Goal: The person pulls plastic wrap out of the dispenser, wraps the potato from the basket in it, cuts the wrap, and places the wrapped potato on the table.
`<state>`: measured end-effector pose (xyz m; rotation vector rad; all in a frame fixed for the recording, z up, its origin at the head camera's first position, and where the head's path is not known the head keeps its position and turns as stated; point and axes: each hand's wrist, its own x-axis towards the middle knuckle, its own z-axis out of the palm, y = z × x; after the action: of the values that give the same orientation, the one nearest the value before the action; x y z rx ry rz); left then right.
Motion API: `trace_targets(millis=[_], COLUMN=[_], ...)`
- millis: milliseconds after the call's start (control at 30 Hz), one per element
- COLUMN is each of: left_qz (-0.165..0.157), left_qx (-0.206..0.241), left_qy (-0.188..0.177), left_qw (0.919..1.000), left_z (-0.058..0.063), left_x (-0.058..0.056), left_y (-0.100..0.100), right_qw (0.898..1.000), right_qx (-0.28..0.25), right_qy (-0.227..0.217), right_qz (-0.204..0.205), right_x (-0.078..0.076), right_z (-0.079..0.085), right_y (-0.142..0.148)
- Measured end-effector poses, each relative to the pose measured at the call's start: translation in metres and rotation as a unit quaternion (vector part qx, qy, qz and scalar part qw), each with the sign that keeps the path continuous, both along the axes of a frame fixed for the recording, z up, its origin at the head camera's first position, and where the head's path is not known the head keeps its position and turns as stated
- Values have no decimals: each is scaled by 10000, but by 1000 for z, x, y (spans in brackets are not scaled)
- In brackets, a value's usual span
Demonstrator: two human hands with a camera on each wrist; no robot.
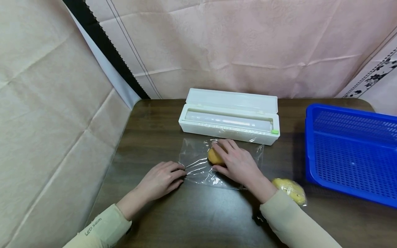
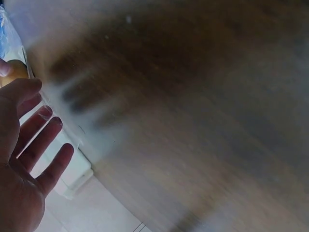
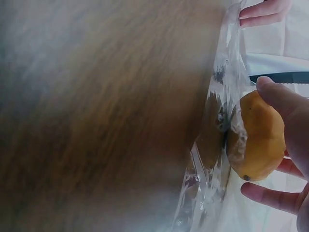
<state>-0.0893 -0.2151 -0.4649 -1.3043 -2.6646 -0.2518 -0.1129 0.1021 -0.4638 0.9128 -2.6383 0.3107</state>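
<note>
A mango lies on a sheet of clear plastic film spread over the dark wooden table. My right hand grips the mango from its right side. In the right wrist view the thumb and fingers go round the mango, and film rises against its lower side. My left hand pinches the film's left edge, where creases run toward the mango. The left wrist view shows the left hand's thumb close to the index finger, the other fingers spread. The exact pinch is partly hidden.
Behind the film stands a white film dispenser box, lid raised, roll inside, green slider at its right end. A wrapped yellow fruit lies by the right forearm. A blue plastic basket stands at the right. Pale cloth surrounds the table.
</note>
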Motion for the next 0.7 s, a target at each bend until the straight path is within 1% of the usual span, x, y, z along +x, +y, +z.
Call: trace_targets(millis=[100,167,300,467,567,700], left_qz=[-8,-2,-2,-30,-60,-116], left_qx=[61,93,131,165,166,160], left_qy=[8,20,66,89,81,133], left_qw=[10000,10000,9999,9998,9998,9997], left_z=[0,0,0,0,-1,-3], left_x=[-1,-1,-2,-3,-4,-5], left_y=[0,1,1,1,1,1], right_qw=[10000,9999,9998,9992,9989,9981], right_qx=[-55,-70,52,218,214,176], right_qy=[-19,-58,-84,78,204,286], right_qz=[21,43,158,322,351,525], right_x=[5,11,29,49,55,55], right_z=[3,6,10,7,4,1], right_y=[3,6,18,35,42,43])
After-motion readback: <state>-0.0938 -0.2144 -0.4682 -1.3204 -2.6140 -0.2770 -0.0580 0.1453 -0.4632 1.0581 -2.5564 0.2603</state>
